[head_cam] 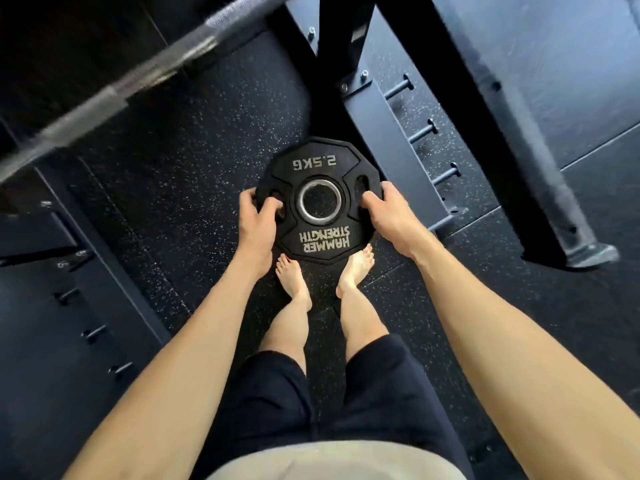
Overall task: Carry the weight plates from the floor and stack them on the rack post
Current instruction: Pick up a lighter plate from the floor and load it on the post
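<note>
A black 2.5 kg weight plate [320, 168] with a steel-ringed centre hole and "Hammer Strength" lettering is held flat in the air above my bare feet. My left hand [256, 223] grips its left edge, fingers curled through the left grip slot. My right hand [388, 213] grips its right edge beside the right slot. The black rack frame [391, 140] stands just beyond the plate. I see no other plates on the floor.
A barbell [114, 95] crosses the upper left, blurred. Short pegs [424, 131] stick out of the rack upright on the right, and more pegs [93, 332] line an upright on the left. A slanted rack leg [540, 188] ends in a floor foot at right. Speckled rubber floor lies all around.
</note>
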{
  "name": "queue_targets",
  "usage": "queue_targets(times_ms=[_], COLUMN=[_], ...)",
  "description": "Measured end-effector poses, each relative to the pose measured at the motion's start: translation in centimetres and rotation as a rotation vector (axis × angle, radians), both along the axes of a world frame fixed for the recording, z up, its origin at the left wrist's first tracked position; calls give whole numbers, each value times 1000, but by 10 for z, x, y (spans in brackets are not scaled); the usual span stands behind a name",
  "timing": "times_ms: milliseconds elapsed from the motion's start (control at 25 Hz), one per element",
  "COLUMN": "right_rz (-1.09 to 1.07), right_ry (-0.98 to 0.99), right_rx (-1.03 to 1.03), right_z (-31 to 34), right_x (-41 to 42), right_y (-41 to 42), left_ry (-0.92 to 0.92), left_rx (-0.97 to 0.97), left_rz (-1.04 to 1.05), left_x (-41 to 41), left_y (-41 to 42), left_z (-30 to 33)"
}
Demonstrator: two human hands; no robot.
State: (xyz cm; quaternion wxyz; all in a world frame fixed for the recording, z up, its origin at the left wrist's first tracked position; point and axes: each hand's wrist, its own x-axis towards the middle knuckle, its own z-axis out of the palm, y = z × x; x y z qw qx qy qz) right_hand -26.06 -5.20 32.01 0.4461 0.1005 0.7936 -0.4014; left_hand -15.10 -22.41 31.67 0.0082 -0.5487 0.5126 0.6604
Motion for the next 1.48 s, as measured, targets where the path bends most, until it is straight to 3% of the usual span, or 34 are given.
queue_targets(times_ms=[120,280,400,560,760,1080,1320,1480], right_rz=[-48,-54,-22,51,307,845,1249,1391], right_ry=[96,319,440,461,480,330,191,107], right_rx=[-99,-226,-257,-357,-507,-723,-866,-925], right_z=[84,185,226,262,303,334,346,346], right_x=[24,58,77,89,91,159,299,416], right_y=[-3,-7,-13,-25,-36,-38,-20,13], left_ry=[122,254,295,359,330,141,18,-37], left_rx=[30,-133,-277,-419,-550,-687,-794,-859], left_rz=[34,-38,-9,130,418,1027,1451,1627], left_x=[21,53,78,109,144,241,365,461], left_y=[-2,-8,-8,-1,34,139,235,296], left_z=[86,176,219,267,312,337,345,350])
